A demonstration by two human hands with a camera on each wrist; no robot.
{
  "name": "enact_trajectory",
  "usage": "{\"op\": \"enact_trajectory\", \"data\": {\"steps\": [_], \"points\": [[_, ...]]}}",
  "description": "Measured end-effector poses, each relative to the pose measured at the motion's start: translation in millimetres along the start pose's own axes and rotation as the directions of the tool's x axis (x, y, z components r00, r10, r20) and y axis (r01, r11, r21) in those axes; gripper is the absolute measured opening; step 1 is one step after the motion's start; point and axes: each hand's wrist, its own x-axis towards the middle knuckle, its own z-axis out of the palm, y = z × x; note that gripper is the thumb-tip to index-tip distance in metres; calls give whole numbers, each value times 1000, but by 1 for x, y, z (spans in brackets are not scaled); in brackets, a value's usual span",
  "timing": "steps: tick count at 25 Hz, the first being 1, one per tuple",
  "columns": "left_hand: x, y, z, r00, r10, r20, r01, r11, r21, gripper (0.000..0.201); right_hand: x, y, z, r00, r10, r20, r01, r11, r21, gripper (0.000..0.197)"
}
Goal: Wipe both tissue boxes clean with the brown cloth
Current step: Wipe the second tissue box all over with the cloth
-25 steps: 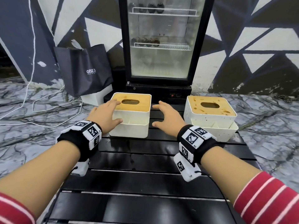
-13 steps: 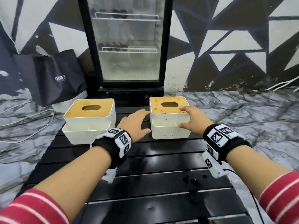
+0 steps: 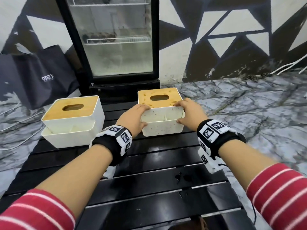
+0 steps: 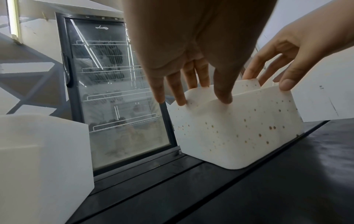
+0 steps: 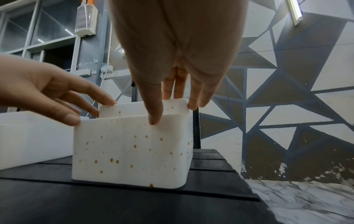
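White plastic with a wooden lid, the clean tissue box (image 3: pixel 73 120) sits untouched at the table's (image 3: pixel 149 188) far left. To its right we clasp the spotted tissue box (image 3: pixel 162 117): our left hand (image 3: pixel 132 119) grips its left end, our right hand (image 3: pixel 189 112) its right end. We judge it stiff, light and smooth, best held by its ends. No brown cloth is visible.
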Motion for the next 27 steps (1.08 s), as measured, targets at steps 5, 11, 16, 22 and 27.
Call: {"op": "enact_trajectory", "data": {"steps": [5, 11, 16, 22, 27], "points": [[-29, 1, -3, 1000, 4, 4, -4, 999, -44, 57, -30, -12, -3, 1000, -19, 19, 18, 1000, 20, 56], [-104, 5, -17, 1000, -2, 7, 2, 997, -71, 55, -89, -43, -5, 993, -57, 101, 53, 998, 43, 55], [-179, 6, -26, 1000, -7, 4, 7, 997, -80, 55, -149, -73, -3, 986, -103, 128, 95, 993, 68, 53], [-251, 2, -37, 1000, -18, -9, 17, 995, -97, 56, -209, -104, 4, 977, -163, 136, 151, 984, 90, 53], [-296, 3, -40, 999, -18, -37, 14, 993, -118, 55, -247, -118, 13, 971, -207, 116, 192, 973, 129, 53]]}}
